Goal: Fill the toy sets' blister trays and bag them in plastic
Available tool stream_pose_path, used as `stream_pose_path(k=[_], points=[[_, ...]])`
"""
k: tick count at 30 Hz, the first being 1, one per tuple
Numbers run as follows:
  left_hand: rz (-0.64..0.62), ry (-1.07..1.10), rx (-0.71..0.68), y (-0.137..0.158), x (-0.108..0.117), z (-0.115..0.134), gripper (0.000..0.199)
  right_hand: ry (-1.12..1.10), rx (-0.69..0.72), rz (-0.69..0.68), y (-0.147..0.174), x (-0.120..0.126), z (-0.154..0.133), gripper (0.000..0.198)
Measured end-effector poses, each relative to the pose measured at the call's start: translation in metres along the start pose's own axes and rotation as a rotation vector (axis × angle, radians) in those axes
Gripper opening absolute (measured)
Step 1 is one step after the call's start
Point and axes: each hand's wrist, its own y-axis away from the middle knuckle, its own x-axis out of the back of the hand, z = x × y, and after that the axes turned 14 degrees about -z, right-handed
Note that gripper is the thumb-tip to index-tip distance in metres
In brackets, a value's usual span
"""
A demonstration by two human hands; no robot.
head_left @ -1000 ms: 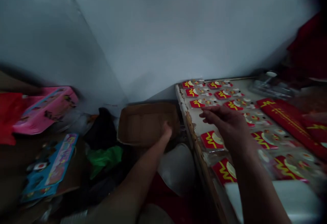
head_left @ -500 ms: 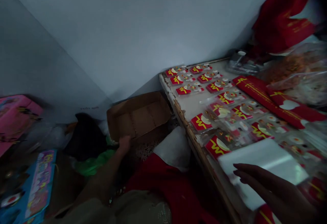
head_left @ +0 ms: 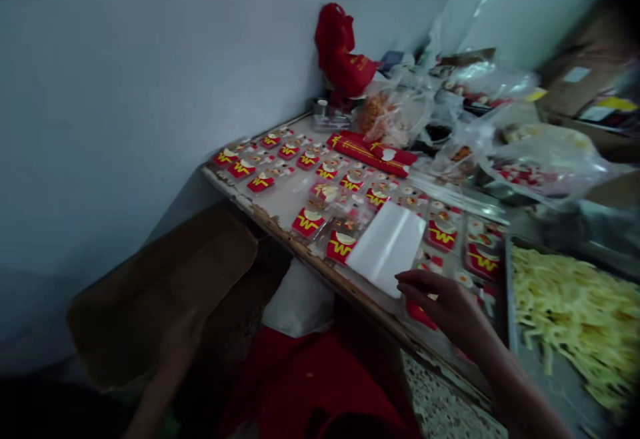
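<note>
My left hand [head_left: 180,339], dim and blurred, grips the near side of an open brown cardboard box [head_left: 220,259] beside the table; the fingertips are hard to make out. Over the table my right hand [head_left: 445,299] has its fingers stretched out, holding nothing. Its fingertips are at the lower right edge of a flat white plastic sheet or stack of bags [head_left: 387,245]; whether they touch it I cannot tell. The white piece lies on several clear packs with red and yellow printing, such as one pack [head_left: 309,221] near the table edge.
Yellow toy-like strips fill a metal tray [head_left: 575,305] at the right. Behind the packs lie red printed strips [head_left: 370,153] and plastic bags of small parts [head_left: 390,115]. A red bag [head_left: 343,55] stands by the wall. The table's edge [head_left: 280,229] is chipped.
The view has swung right, bringing the metal tray into sight. The cardboard box, with my left hand at it, now appears larger and nearer. My right hand stays by the white piece.
</note>
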Motion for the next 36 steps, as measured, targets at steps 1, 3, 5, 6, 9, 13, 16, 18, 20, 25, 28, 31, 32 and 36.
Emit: stream_pose_path(k=[1, 3, 5, 6, 9, 13, 16, 18, 20, 25, 28, 31, 32, 36], points=[[0.1, 0.071, -0.115, -0.013, 0.01, 0.028, 0.029, 0.005, -0.018, 0.029, 0.0, 0.003, 0.009, 0.036], [0.32, 0.19, -0.433, -0.041, 0.041, 0.095, 0.028, 0.051, -0.048, 0.086, -0.006, 0.013, 0.022, 0.034], [0.471, 0.188, -0.694, -0.072, 0.08, 0.167, 0.024, 0.168, -0.071, 0.166, -0.017, 0.024, 0.027, 0.033], [0.513, 0.158, -0.815, -0.088, 0.101, 0.201, 0.024, 0.242, -0.086, 0.208, -0.024, 0.031, 0.027, 0.031], [0.502, 0.106, -1.052, -0.137, 0.152, 0.291, 0.025, 0.407, -0.156, 0.286, -0.046, 0.048, 0.03, 0.028], [0.18, -0.088, -1.192, -0.203, 0.176, 0.368, 0.053, 0.412, -0.262, 0.296, -0.069, 0.063, 0.051, 0.029], [-0.189, -0.345, -1.223, -0.244, 0.17, 0.393, 0.104, 0.371, -0.234, 0.312, -0.088, 0.069, 0.073, 0.032], [-0.364, -0.443, -1.256, -0.262, 0.167, 0.398, 0.112, 0.387, -0.148, 0.31, -0.106, 0.072, 0.083, 0.043], [-0.421, -0.475, -1.293, -0.27, 0.171, 0.401, 0.109, 0.443, -0.075, 0.263, -0.125, 0.076, 0.086, 0.065], [-0.233, -0.406, -1.219, -0.297, 0.203, 0.44, 0.101, 0.512, -0.149, 0.094, -0.155, 0.086, 0.085, 0.104], [-0.196, -0.424, -1.161, -0.332, 0.205, 0.489, 0.104, 0.432, -0.194, 0.116, -0.161, 0.094, 0.094, 0.095], [-0.203, -0.367, -1.124, -0.341, 0.187, 0.528, 0.099, 0.193, -0.176, 0.194, -0.166, 0.101, 0.111, 0.06], [-0.158, -0.293, -1.116, -0.332, 0.179, 0.533, 0.093, 0.075, -0.174, 0.209, -0.167, 0.102, 0.117, 0.051], [0.012, 0.039, -1.084, -0.252, 0.141, 0.518, 0.044, -0.311, -0.137, 0.266, -0.169, 0.105, 0.127, 0.048]])
